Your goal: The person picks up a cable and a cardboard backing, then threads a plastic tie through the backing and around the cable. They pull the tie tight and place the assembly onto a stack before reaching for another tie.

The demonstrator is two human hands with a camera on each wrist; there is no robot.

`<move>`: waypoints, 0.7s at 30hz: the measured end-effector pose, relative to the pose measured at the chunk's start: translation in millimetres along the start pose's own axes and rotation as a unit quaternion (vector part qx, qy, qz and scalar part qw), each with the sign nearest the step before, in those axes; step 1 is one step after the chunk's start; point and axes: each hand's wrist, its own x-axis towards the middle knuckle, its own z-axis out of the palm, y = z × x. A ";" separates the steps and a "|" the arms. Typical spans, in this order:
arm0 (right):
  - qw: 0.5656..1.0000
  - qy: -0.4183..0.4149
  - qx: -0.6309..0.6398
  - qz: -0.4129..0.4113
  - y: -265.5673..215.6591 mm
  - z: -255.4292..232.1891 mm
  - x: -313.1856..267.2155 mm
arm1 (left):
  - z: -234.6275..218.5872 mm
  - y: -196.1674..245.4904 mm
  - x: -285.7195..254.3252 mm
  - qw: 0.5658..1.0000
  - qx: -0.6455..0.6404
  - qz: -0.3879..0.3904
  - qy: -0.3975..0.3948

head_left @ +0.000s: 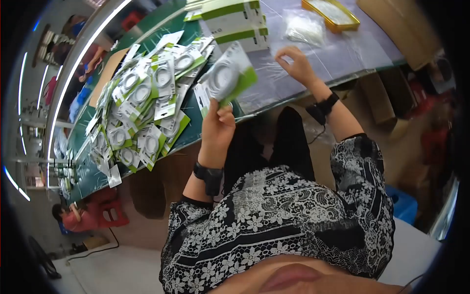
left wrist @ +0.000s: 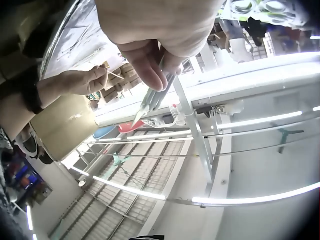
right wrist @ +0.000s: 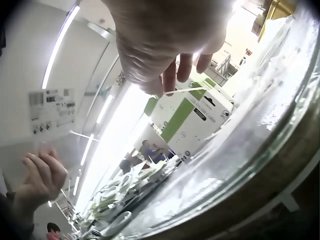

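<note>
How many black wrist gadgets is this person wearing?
2. One black gadget is strapped on behind the left hand, and another black gadget behind the right hand.

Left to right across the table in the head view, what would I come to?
Pile of carded cables, carded cable held up in the left hand, right hand, yellow tray, cardboard box at the far right of the table.
</note>
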 end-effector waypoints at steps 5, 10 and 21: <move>0.989 -0.019 0.113 0.089 -61.1 -8.6 21.0 | 22.8 -10.0 19.6 0.946 -0.289 -0.128 -0.063; 0.997 0.004 0.041 0.073 -141.4 -17.9 24.8 | 39.0 -16.7 29.6 0.909 -0.371 -0.154 -0.114; 0.999 0.027 0.011 -0.030 -178.2 -1.5 23.6 | 59.9 -20.7 15.5 0.842 -0.470 -0.178 -0.199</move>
